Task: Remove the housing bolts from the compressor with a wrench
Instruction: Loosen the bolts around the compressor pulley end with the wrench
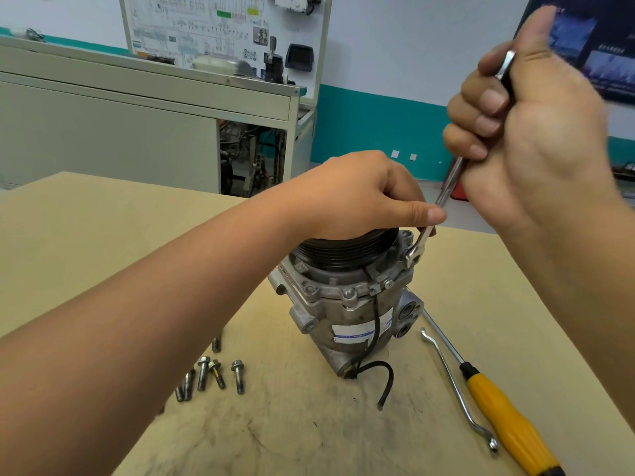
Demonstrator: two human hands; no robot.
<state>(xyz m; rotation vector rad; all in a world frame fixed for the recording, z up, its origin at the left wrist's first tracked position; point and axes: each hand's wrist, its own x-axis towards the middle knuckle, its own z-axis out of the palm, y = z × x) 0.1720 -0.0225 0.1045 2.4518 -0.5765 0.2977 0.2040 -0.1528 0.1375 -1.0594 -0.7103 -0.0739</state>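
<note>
A grey metal compressor [347, 314] stands upright on the tan table [103, 242], its black ribbed pulley on top. My left hand [360, 194] rests over the pulley, and its thumb touches the shaft of a silver wrench [443, 197]. My right hand [529, 132] grips the wrench's upper end, raised high at the right. The wrench's lower head sits at the compressor's upper right flange, where a bolt would be; the bolt itself is hidden. Several removed bolts [209, 372] lie on the table left of the compressor.
A yellow-handled screwdriver [505, 413] and a bent silver offset wrench [457, 386] lie on the table to the right of the compressor. A short black cable [381, 376] trails from its base. A grey cabinet and a training board stand behind the table.
</note>
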